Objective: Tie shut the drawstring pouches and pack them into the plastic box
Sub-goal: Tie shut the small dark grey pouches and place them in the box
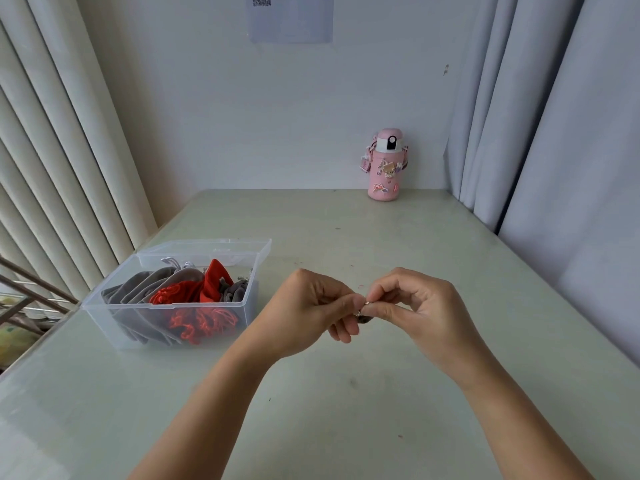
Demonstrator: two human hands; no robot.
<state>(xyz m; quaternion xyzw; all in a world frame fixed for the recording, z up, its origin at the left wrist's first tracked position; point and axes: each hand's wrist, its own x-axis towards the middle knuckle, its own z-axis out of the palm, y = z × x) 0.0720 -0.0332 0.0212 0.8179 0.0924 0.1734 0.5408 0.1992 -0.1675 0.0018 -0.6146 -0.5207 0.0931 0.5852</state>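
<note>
The person's left hand [311, 306] and right hand [412, 306] meet above the middle of the pale green tabletop [346, 403], both forearms reaching in from the lower edge of the view. Each hand has its thumb and forefinger closed tightly together, and between the two sets of fingertips sits a small object [362, 310], partly shiny and partly dark, too small and too covered to identify; both hands pinch it from opposite sides, with the other fingers curled loosely under the palms. The hands are raised off the tabletop rather than resting on it. To the left of the left hand, near but apart from it, stands the clear plastic box [114, 307] with its lid [221, 245] open and lying back behind it. The box holds the drawstring pouches: grey pouches [149, 285] are stacked leaning along its left side, and red pouches [204, 322] with gathered necks lie toward the middle and right, some on top and some seen through the front wall. Well away, at the far right of the tabletop against the wall, a pink bottle [386, 166] stands upright. Pale curtains [52, 168] hang at the left, grey ones at the right, and a sheet of paper [291, 19] is stuck to the wall above.
</note>
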